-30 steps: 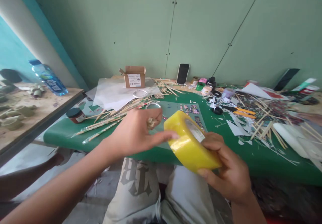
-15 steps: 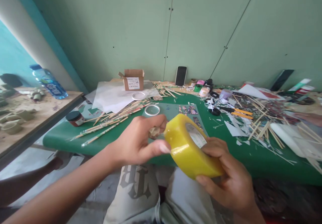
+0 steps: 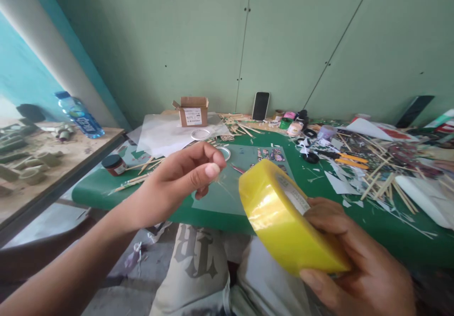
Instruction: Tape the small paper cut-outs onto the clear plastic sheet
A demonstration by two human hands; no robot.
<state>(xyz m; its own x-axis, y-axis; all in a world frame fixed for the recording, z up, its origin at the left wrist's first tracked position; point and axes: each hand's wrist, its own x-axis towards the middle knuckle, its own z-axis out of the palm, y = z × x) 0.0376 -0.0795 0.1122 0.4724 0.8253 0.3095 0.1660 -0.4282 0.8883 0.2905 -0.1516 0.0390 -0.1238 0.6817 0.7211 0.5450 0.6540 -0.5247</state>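
Note:
My right hand (image 3: 351, 254) grips a wide roll of yellowish clear packing tape (image 3: 273, 216), its fingers inside the core and its thumb on the outer face. To the left, my left hand (image 3: 187, 179) is closed in a pinch, apart from the roll. Faint glassy streaks between the hand and the roll look like a drawn-out strip of the tape, pinched at its end. Beneath lies a grey translucent mat (image 3: 216, 202) with small patterned pieces (image 3: 276, 154) and a thin pink-tipped tool (image 3: 238, 169) on it. Behind my left fingers a clear ring (image 3: 224, 153) is partly hidden.
On the green table (image 3: 170, 216) are a dark jar (image 3: 113, 164), a small carton (image 3: 194, 112), a phone (image 3: 261, 106), paint pots (image 3: 294, 128), orange-handled pliers (image 3: 351, 161) and scattered sticks (image 3: 400, 193). A water bottle (image 3: 81, 117) lies on the left wooden table.
My hands have moved apart: the left hand went left, away from the roll, and the right hand carried the roll right and lower. The view has shifted slightly.

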